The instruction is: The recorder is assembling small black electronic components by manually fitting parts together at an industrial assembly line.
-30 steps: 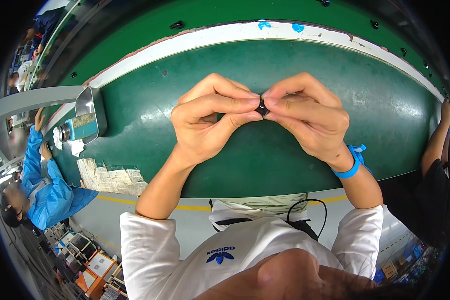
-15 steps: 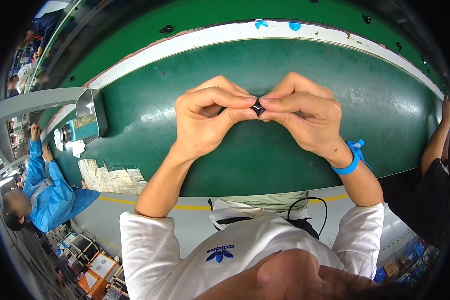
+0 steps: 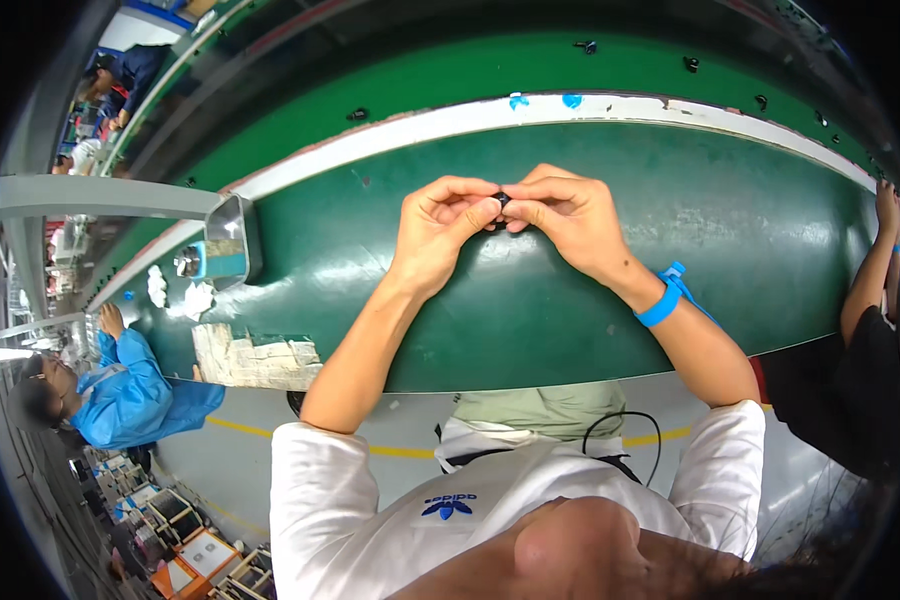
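A small glossy black part (image 3: 501,202), whose exact kind I cannot make out, is held between both sets of fingertips above the green work surface (image 3: 530,330). My left hand (image 3: 438,232) pinches it from the left with thumb and forefinger. From the right, my right hand (image 3: 575,222) closes thumb and fingers on it, the two hands' fingertips nearly meeting. Much of the part is hidden by the fingers. A blue band (image 3: 667,298) circles my right wrist.
Beyond a white rail (image 3: 400,131), several small black parts, one a black piece (image 3: 690,64), lie on a green strip. On the left stand a metal bin (image 3: 250,240) with a blue-green box (image 3: 222,258), crumpled tissue (image 3: 199,299) and taped paper (image 3: 260,360). People sit at both sides.
The view has shifted, so the bin and rail appear lower. My hands are closer to the rail and drawn tighter together, with the black part still pinched between them.
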{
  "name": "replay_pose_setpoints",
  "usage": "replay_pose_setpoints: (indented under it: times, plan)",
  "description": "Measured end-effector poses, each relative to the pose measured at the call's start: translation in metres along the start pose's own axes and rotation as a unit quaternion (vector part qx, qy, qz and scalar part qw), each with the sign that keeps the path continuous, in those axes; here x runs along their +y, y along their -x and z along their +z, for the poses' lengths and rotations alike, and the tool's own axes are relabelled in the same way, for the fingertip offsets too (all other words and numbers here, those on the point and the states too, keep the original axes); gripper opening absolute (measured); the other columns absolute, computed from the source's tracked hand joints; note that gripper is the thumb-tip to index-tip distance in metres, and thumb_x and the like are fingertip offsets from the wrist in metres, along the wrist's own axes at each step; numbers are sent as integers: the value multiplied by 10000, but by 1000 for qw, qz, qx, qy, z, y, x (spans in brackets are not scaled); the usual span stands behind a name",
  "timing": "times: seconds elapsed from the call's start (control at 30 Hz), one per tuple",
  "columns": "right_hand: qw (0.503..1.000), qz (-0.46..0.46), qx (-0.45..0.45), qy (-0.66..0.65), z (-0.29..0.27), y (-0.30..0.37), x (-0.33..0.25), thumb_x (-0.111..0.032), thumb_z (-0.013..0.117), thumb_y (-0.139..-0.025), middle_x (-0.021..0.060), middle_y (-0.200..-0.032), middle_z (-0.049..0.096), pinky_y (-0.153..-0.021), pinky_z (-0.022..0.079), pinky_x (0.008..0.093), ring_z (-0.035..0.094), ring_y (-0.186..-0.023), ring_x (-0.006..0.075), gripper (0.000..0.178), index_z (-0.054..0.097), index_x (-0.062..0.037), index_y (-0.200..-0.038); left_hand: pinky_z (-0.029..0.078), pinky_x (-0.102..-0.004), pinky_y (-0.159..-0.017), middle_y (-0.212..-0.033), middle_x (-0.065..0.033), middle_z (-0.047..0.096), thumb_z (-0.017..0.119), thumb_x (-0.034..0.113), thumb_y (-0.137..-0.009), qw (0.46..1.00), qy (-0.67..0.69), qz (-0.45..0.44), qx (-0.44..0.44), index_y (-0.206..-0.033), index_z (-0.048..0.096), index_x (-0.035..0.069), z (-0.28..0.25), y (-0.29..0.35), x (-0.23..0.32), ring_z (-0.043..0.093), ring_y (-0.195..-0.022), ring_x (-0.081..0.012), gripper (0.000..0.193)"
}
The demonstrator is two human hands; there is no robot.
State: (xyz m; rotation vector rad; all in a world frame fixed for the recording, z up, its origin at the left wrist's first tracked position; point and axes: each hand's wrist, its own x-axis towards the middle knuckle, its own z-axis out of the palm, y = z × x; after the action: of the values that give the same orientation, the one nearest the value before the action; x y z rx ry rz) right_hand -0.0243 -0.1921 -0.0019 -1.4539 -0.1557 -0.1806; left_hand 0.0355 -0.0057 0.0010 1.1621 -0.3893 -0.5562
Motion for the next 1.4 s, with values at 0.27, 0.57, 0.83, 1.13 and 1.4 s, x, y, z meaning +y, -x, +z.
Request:
replay_pose_setpoints:
  times: [0.27,0.57,0.83,1.13,1.4]
  plan:
    - [998,38,38,-21,-26,-12,-9,-155,556,-990,70,-887,650,-596,515,239,598,-687,103,241,671,33,-1088,428,-287,-769,-1057,-36,500,522,207,-1009,964,259,18,-57,-1275,555,66,19,2,20,463,-846,-153,303]
    - [996,70,6,54,-27,-14,-7,-164,574,-975,40,-809,640,-570,478,223,563,-643,75,219,691,14,-1023,457,-254,-732,-992,-28,509,656,242,-931,938,340,36,-59,-1168,580,104,13,14,26,502,-843,-138,284]
    - [993,79,-12,84,-25,-15,-8,-155,570,-972,36,-801,633,-575,471,219,559,-647,73,209,691,10,-1014,462,-258,-715,-976,-40,534,678,244,-913,922,373,35,-95,-1154,587,110,9,16,29,530,-825,-150,290]
    - [994,70,2,82,-26,-12,-9,-147,565,-970,42,-798,630,-573,470,213,561,-638,72,214,686,25,-1007,498,-264,-770,-989,-71,643,681,13,-875,997,-33,-67,-16,-1116,632,-8,-12,-10,20,608,-852,-132,247]
    - [994,59,-13,95,-25,-12,-10,-170,590,-955,41,-791,648,-559,475,218,569,-632,70,222,687,28,-982,462,-313,-1009,-1343,-185,528,650,-20,-890,969,-29,150,195,-1400,410,-70,-34,-29,20,576,-1199,-242,566]
